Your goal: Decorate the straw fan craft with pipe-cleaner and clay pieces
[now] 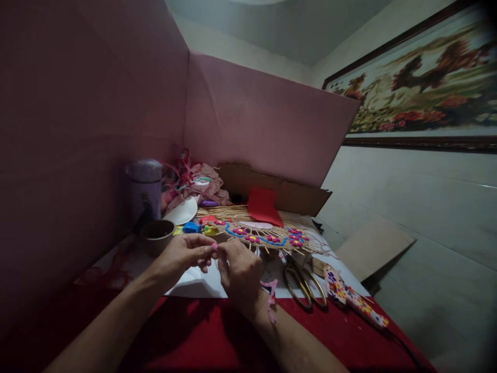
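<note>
A small pink piece [215, 247], perhaps modelling clay, is pinched between the fingertips of my left hand [184, 256]. My right hand [241, 269] meets it from the other side, its fingers bent and closed at the same piece. Just beyond both hands lies a curved strip decorated with pink flowers and a wavy blue line [267, 237], with thin sticks poking out along its edge. A pink band [271, 303] circles my right wrist. Blue and yellow wrapped lumps [191, 227] sit past my left fingers.
Gold-handled scissors [305, 287] and a flower-patterned glue gun [355, 299] lie on the right. On the left stand a bowl [157, 230] and a purple lidded cup [146, 189]. Red paper [266, 206] rests on straw-like sticks. Pink panels [256, 114] wall the back and left.
</note>
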Motion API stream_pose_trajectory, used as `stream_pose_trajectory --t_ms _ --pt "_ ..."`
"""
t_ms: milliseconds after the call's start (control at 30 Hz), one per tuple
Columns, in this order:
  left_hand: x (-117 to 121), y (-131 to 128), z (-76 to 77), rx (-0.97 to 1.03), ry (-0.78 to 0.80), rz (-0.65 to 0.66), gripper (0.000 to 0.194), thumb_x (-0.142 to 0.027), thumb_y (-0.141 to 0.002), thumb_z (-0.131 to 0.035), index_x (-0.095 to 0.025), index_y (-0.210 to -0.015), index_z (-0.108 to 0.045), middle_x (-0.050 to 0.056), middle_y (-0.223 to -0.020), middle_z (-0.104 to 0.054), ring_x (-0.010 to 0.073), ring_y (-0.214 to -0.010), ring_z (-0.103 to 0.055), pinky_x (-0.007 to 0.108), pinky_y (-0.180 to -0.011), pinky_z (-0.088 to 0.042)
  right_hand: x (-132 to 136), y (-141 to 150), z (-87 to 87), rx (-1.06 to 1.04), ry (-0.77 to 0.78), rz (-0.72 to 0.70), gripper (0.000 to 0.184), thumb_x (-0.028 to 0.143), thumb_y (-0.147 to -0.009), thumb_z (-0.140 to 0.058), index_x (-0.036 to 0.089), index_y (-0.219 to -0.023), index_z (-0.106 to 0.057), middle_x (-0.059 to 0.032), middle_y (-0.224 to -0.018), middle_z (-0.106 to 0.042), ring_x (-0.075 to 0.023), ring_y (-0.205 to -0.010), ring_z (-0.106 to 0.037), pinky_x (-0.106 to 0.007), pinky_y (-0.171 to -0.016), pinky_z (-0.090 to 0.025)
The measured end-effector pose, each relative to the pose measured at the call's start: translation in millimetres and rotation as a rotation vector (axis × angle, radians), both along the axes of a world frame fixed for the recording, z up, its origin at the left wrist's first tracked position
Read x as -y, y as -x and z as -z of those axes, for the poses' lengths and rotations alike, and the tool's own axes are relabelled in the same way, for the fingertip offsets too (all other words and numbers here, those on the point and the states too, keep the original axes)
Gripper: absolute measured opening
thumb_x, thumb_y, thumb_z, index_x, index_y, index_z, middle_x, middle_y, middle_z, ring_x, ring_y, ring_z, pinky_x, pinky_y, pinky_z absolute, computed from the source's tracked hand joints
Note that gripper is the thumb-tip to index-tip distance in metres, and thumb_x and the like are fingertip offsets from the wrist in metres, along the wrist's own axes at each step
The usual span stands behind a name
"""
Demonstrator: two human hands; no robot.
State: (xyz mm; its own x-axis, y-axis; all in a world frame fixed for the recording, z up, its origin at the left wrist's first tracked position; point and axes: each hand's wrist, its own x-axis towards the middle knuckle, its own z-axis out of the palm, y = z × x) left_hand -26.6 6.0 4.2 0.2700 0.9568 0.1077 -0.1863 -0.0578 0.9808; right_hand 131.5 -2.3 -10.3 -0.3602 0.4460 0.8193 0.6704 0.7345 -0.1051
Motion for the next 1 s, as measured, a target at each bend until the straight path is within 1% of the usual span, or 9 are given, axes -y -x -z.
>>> stream_pose_trajectory --t_ms 233,367,500,667,767,900,1000 --pt "5.3 0.2 -5.3 -0.084 -0.002 -0.043 0.018 -0.028 -0.067 -0.072 -0.012 -0.074 -0.067 0.003 -0.068 -0.067 0.0084 -0.048 -0.055 0.022 -0.048 -0.048 -2.7 -1.1 1.0 -0.006 0.011 -0.03 0.016 0.016 -0.09 -0.04 0.016 -0.081 -0.053 -0.0033 -0.074 -0.056 -0.0152 -0.069 -0.053 -0.027 -0.064 -0.038" --pt "5.9 0.3 -5.7 -0.067 -0.03 -0.057 0.016 -0.026 -0.066 -0.072 -0.012 -0.068 -0.064 0.001 -0.059 -0.065 0.0086 -0.045 -0.054 0.022 -0.045 -0.048 -1.9 0.1 2.0 0.007 0.016 -0.029 0.016 0.016 -0.091 -0.04 0.016 -0.081 -0.053 -0.0029 -0.073 -0.056 -0.0149 -0.068 -0.053 -0.027 -0.063 -0.038" --pt "5.2 -2.3 -5.9 -0.065 -0.033 -0.086 0.015 -0.024 -0.063 -0.072 -0.012 -0.065 -0.063 0.002 -0.056 -0.065 0.0101 -0.041 -0.055 0.023 -0.042 -0.047 -1.2 2.1 3.7 0.019 0.016 -0.041 0.016 0.016 -0.091 -0.039 0.017 -0.08 -0.052 -0.0028 -0.073 -0.055 -0.0146 -0.068 -0.053 -0.026 -0.062 -0.039" --pt "5.7 -7.4 -5.3 -0.063 -0.03 -0.153 0.011 -0.016 -0.057 -0.07 -0.012 -0.057 -0.06 0.0 -0.047 -0.062 0.0101 -0.036 -0.052 0.023 -0.039 -0.046 -1.3 3.3 5.8 0.027 0.014 -0.043 0.016 0.016 -0.091 -0.038 0.016 -0.08 -0.051 -0.0033 -0.073 -0.055 -0.0146 -0.068 -0.054 -0.026 -0.061 -0.04" --pt "6.8 -10.6 -6.3 -0.073 -0.036 -0.19 0.008 -0.014 -0.055 -0.067 -0.012 -0.054 -0.059 -0.001 -0.045 -0.061 0.01 -0.035 -0.051 0.023 -0.038 -0.046 -1.5 3.7 6.6 0.022 0.022 -0.04 0.018 0.016 -0.091 -0.037 0.016 -0.08 -0.051 -0.0034 -0.073 -0.055 -0.0147 -0.066 -0.054 -0.026 -0.059 -0.04" --pt "8.1 -14.1 -9.2 -0.061 -0.037 -0.247 0.011 -0.014 -0.053 -0.068 -0.013 -0.053 -0.057 -0.001 -0.044 -0.061 0.0097 -0.034 -0.05 0.023 -0.037 -0.044 0.3 4.6 6.0 -0.027 0.079 -0.055 0.018 0.018 -0.091 -0.036 0.017 -0.082 -0.053 -0.0038 -0.074 -0.057 -0.0154 -0.069 -0.055 -0.026 -0.061 -0.042" --pt "7.4 -14.0 -9.2 -0.012 -0.048 -0.25 0.014 -0.018 -0.054 -0.071 -0.012 -0.057 -0.059 0.0 -0.047 -0.062 0.01 -0.037 -0.052 0.024 -0.04 -0.046 2.9 5.8 4.0 -0.109 0.154 -0.05 0.015 0.019 -0.09 -0.039 0.016 -0.089 -0.054 -0.0062 -0.081 -0.059 -0.0169 -0.074 -0.057 -0.027 -0.065 -0.043"
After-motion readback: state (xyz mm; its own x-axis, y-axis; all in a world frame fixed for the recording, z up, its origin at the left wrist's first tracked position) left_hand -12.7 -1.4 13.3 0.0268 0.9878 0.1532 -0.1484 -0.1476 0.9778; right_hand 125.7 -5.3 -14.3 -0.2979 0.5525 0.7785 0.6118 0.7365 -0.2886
